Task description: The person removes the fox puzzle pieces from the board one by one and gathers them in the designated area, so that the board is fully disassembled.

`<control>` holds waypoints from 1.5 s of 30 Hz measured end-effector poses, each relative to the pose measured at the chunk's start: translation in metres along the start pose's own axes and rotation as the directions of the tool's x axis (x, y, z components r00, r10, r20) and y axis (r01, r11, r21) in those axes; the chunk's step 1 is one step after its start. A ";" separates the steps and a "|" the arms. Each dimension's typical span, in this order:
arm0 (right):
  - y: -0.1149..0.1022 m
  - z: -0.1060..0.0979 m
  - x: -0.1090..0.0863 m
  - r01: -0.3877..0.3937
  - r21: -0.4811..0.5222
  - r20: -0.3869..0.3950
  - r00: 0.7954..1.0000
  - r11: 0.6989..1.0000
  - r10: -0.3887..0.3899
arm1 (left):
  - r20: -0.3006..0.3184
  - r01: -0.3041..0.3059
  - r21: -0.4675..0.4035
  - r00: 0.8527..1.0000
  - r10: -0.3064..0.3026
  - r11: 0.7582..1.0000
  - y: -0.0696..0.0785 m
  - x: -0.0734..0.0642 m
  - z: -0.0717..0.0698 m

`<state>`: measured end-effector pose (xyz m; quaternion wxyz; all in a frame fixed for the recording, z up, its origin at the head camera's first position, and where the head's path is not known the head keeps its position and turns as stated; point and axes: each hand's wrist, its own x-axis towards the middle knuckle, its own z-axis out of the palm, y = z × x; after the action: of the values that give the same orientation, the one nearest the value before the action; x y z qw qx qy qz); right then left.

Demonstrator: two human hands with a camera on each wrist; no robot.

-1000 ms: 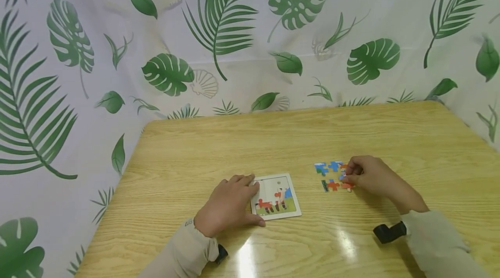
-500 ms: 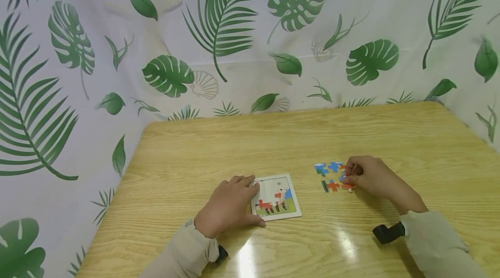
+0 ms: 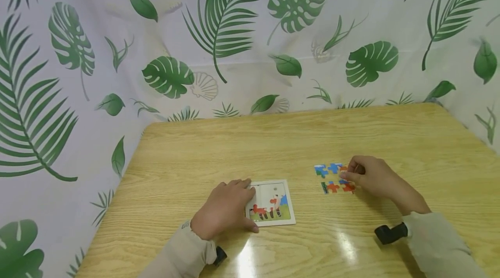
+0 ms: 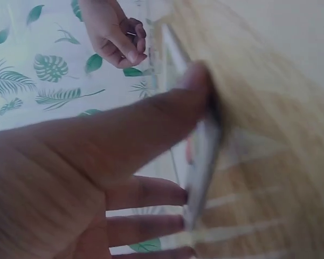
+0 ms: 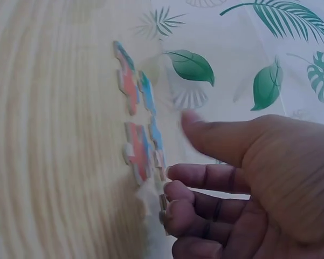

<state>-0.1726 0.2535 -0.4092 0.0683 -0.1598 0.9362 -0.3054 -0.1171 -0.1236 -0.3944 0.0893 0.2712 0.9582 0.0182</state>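
Note:
My left hand [image 3: 228, 208] grips the left side of a square puzzle tray [image 3: 291, 221], thumb at the near edge and fingers at the far one. Part of a farm-animal picture is fitted in its lower and right parts; the upper left shows bare board. In the left wrist view the tray [image 4: 205, 162] appears edge-on between thumb and fingertips. My right hand [image 3: 373, 176] is beside two short rows of jigsaw pieces, fingers loosely curled. A red and blue jigsaw piece [image 5: 137, 154] lies near its fingertips, and the thumb [image 5: 215, 137] stands apart from the fingers.
Blue jigsaw pieces [image 3: 321, 170] form the far row, a red jigsaw piece [image 3: 333, 187] sits in the near one. The wooden table [image 3: 234, 148] meets a leaf-printed cloth [image 3: 242, 70] at the back and left. Each wrist wears a black camera mount [image 3: 390, 233].
My left hand and the tray have shifted slightly left and toward me. The right fingers have drawn off the near-right piece, which now shows more of its red and blue face.

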 end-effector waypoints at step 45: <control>-0.119 0.080 0.037 0.307 0.089 0.297 0.900 0.948 -0.319 | -0.061 -0.076 -0.012 0.995 0.075 0.997 0.006 0.002 0.004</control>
<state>-0.1591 0.1059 -0.4036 0.1666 -0.3522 0.8698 -0.3026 -0.1153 -0.1178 -0.3982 0.0616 0.3059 0.9494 0.0367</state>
